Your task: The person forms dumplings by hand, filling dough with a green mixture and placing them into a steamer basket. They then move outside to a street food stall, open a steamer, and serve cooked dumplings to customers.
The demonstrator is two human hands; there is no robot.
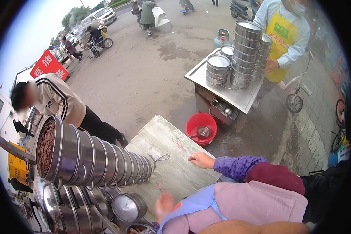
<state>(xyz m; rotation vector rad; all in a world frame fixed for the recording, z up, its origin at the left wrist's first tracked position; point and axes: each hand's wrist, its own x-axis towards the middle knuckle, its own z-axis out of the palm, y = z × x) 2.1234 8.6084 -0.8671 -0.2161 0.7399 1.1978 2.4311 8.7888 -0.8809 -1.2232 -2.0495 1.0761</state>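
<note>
My right hand (202,160), in a purple dotted sleeve cover, is over the right side of a pale patterned table (163,134). Its fingers are curled, and no object shows in them. Blurred, my left hand (164,203) is by the table's near edge, partly behind my blue apron (193,201). On the table's left stands a tall stack of steel steamer tiers (96,158), with reddish-brown strands (46,146) in its top tier. A metal wire loop (162,157) lies beside the stack's base. Left of my left hand are a small lidded steel steamer (127,207) and a container of brown pieces (139,229).
A large steel vessel (70,207) stands at lower left. Beyond the table, a red bucket (201,125) holds a ladle (204,131). A person in a yellow apron (280,38) touches steamer stacks (245,52) on a steel cart (219,93). Another person (64,96) bends at left.
</note>
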